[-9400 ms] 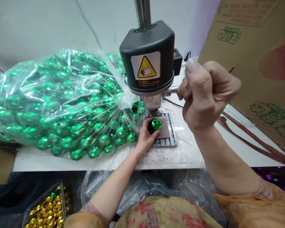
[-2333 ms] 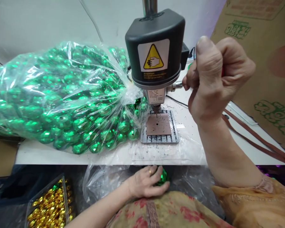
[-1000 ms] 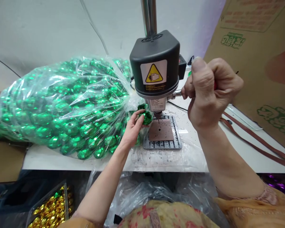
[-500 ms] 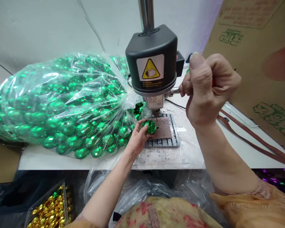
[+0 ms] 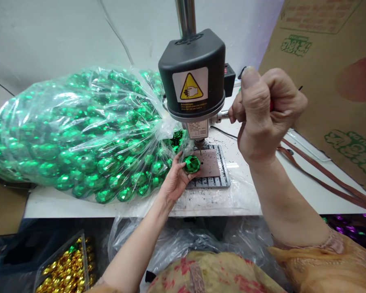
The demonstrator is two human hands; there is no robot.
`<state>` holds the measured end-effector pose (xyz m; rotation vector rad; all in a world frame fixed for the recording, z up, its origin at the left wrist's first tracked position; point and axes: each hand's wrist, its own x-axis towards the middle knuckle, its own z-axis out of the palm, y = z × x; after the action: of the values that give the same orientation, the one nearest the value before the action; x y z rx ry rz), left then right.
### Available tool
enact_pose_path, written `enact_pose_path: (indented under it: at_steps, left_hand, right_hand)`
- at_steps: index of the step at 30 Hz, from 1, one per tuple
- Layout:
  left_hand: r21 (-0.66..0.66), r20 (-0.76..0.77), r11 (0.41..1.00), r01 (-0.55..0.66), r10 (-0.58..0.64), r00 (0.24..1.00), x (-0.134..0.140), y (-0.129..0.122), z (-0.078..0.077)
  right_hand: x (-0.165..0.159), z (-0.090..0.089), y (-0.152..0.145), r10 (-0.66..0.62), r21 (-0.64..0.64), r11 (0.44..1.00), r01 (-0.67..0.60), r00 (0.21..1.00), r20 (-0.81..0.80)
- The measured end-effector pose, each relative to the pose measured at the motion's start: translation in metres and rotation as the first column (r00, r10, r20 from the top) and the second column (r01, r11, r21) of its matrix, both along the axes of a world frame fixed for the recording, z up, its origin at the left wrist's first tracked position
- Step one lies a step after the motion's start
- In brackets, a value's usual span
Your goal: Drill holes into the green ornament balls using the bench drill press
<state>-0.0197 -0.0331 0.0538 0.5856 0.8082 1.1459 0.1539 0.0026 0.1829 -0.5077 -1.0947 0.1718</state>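
Note:
My left hand [image 5: 178,177] holds a shiny green faceted ball [image 5: 192,164], with the thumb at its left side and fingers beneath. The ball is at the left part of a brown board [image 5: 212,162], which lies on the slotted metal base [image 5: 225,179] of a small drill press [image 5: 191,77]. Above the board, the drill bit [image 5: 200,151] points down, close behind the ball and apart from it. Raised on the right, my right hand [image 5: 264,116] is closed around the press's feed handle [image 5: 222,116]; a bit of red grip shows between the fingers.
A clear plastic bag [image 5: 79,134] full of green balls lies left of the press. Cardboard stands at right, near brown straps [image 5: 323,175]. Dark shavings litter the white table [image 5: 94,209]. Below are a bin of gold balls [image 5: 62,266] and purple balls [image 5: 354,232].
My left thumb and fingers have loosened and spread around the green ball, which has turned slightly and shows more of its top. My right hand stays on the handle. The view shifted slightly.

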Motion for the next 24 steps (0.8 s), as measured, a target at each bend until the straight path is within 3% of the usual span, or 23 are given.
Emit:
enact_pose_path:
  at_steps: [6,12,17,20,24]
  left_hand:
    - [0.067,-0.070,0.996,-0.062,0.066,0.995,-0.002,0.004,-0.006]
    - [0.278,-0.425,0.961,0.010,0.114,0.898,-0.005,0.004,-0.014]
    - [0.363,-0.414,0.925,-0.114,0.269,0.870,-0.005,0.015,-0.028]
    - [0.368,-0.401,0.924,-0.105,0.260,0.878,0.000,0.025,-0.032]
    - [0.362,-0.388,0.929,-0.077,0.225,0.894,0.008,0.035,-0.037]
  right_hand:
    - [0.000,-0.001,0.003,0.028,0.055,0.998,-0.028,1.000,0.003]
    - [0.001,-0.002,0.004,0.031,0.057,0.998,-0.031,1.000,0.002]
    - [0.002,-0.003,0.003,0.002,0.032,0.999,-0.003,1.000,0.024]
    - [0.001,-0.002,0.001,-0.008,-0.020,1.000,0.009,0.999,0.038]
    - [0.001,-0.002,0.001,0.030,0.049,0.998,-0.031,0.999,0.016]
